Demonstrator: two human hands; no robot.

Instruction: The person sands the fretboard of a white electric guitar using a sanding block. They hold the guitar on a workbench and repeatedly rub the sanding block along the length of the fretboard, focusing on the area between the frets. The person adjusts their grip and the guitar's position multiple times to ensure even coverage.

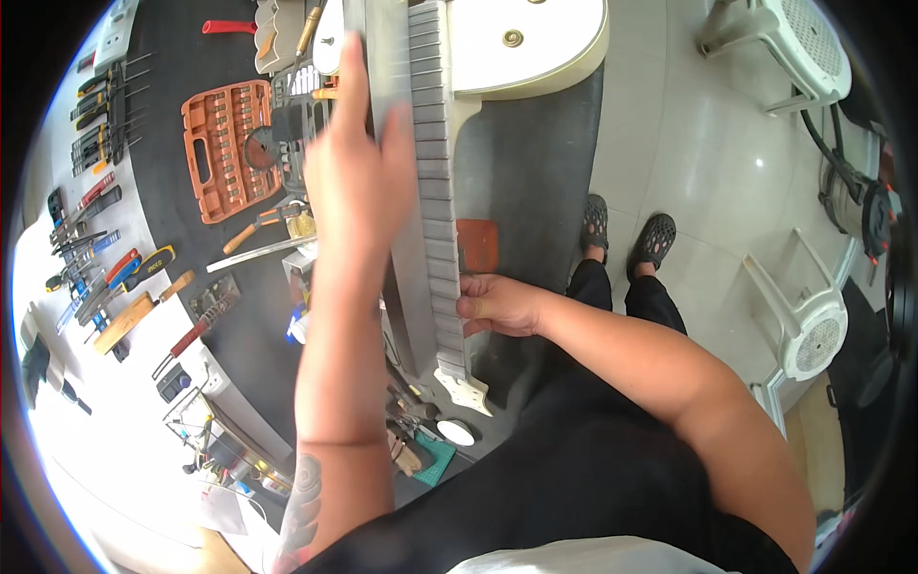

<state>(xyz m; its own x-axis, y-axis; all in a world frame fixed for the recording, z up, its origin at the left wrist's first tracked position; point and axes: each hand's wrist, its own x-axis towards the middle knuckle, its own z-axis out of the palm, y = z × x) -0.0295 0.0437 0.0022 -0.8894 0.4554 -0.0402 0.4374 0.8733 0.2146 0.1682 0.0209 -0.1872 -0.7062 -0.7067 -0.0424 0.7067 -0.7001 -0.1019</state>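
Observation:
A white electric guitar lies with its body at the far end and its neck running toward me. The dark fretboard carries metal frets, and the pale headstock is nearest to me. Along the left of the fretboard runs a long, flat grey metal bar. My left hand, slightly blurred, is closed over this bar, index finger stretched along it and thumb on its right side. My right hand grips the neck from the right, near the headstock, with its thumb at the fretboard's edge.
An orange socket case lies open on the dark bench, left of the guitar. Screwdrivers, pliers and other hand tools line the left side. A reddish-brown flat piece lies right of the neck. White plastic stools stand on the tiled floor at right.

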